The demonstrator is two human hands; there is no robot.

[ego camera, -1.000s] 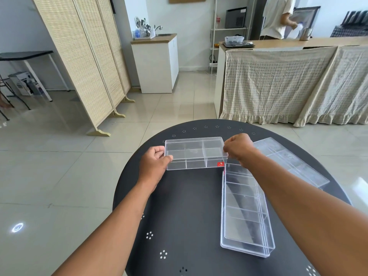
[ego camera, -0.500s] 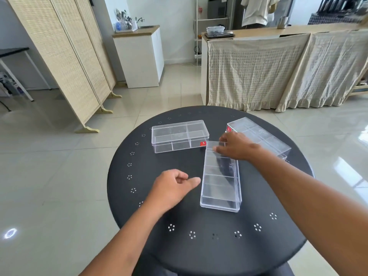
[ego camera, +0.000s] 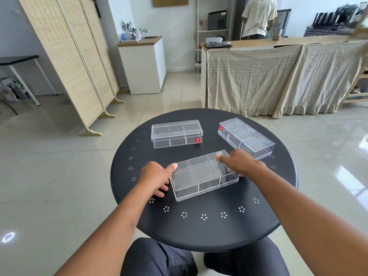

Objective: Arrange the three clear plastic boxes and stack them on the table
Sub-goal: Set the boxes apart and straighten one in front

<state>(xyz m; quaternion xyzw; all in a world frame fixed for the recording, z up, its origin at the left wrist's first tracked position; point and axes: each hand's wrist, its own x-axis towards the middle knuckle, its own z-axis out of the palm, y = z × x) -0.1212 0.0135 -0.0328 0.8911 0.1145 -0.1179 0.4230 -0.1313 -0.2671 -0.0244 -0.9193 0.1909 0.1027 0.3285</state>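
Note:
Three clear plastic divided boxes lie apart on the round black table (ego camera: 199, 228). The near box (ego camera: 203, 176) sits at the middle, slightly slanted, with my left hand (ego camera: 157, 177) gripping its left end and my right hand (ego camera: 241, 164) gripping its right end. A second box (ego camera: 176, 133) with a red sticker rests at the far left. The third box (ego camera: 246, 137) lies angled at the far right, just behind my right hand. None of the boxes is stacked on another.
The table edge curves close in front of my knees (ego camera: 159, 257). A woven folding screen (ego camera: 65, 56) stands to the left, a white cabinet (ego camera: 143, 64) behind. A cloth-draped counter (ego camera: 278, 76) runs at the right, with a person (ego camera: 258, 16) standing beyond it.
The near box has turned from lengthwise to crosswise in front of me. My left hand has come from the bare tabletop onto its left end; my right hand has shifted to its right end.

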